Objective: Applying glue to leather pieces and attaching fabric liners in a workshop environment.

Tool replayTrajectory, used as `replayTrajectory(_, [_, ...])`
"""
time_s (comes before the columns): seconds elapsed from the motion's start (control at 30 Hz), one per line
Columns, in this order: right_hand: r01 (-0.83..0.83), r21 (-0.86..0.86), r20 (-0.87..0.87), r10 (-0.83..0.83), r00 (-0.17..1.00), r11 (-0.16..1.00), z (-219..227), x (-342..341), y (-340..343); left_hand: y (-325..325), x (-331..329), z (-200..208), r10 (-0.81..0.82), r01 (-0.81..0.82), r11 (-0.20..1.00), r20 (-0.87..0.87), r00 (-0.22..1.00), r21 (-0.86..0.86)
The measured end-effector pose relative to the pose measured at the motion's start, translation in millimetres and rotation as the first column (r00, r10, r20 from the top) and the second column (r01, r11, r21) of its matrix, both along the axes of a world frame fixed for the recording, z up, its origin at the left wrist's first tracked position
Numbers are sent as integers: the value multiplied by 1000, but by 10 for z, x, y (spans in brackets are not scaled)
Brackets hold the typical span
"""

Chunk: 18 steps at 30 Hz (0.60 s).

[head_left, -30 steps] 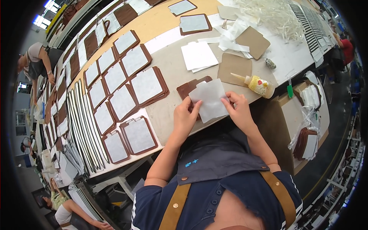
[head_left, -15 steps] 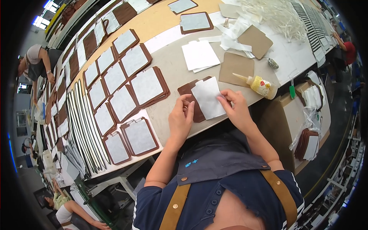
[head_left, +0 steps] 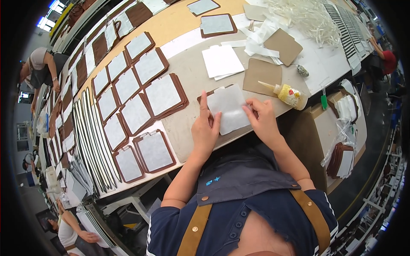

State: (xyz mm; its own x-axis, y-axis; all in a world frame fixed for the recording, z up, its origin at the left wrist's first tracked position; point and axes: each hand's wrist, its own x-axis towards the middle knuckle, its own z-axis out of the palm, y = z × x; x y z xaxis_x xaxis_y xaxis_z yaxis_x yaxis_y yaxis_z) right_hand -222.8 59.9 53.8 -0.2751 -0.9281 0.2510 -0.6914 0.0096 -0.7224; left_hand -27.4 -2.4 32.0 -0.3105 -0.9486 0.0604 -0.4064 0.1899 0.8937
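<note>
Leftward since half a second ago, the white sheet (head_left: 232, 106) has shifted, so it now covers most of the brown piece (head_left: 210, 92) lying on the table (head_left: 185, 53) in front of you. Your left hand (head_left: 206, 127) has its index finger straight along the sheet's left side, spread well apart from the thumb, which touches the sheet lower down. Your right hand (head_left: 260, 117) pinches the sheet's right edge between thumb and index finger. Beyond that hand lie a glue bottle (head_left: 292, 97) and a tan panel (head_left: 261, 73); white sheets (head_left: 222, 62) are stacked farther back.
</note>
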Motion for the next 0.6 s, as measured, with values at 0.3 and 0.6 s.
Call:
replayTrajectory(0.3, [6,-41,-111,-10,994,999,-273,36,-113,-46,28,-104,-24,71,975,219,975,-209])
replayTrajectory(0.6, [-18,-56,-157,9,988,998,-373,51,-263,-165,39,-120,10,70,966,308,951,-248])
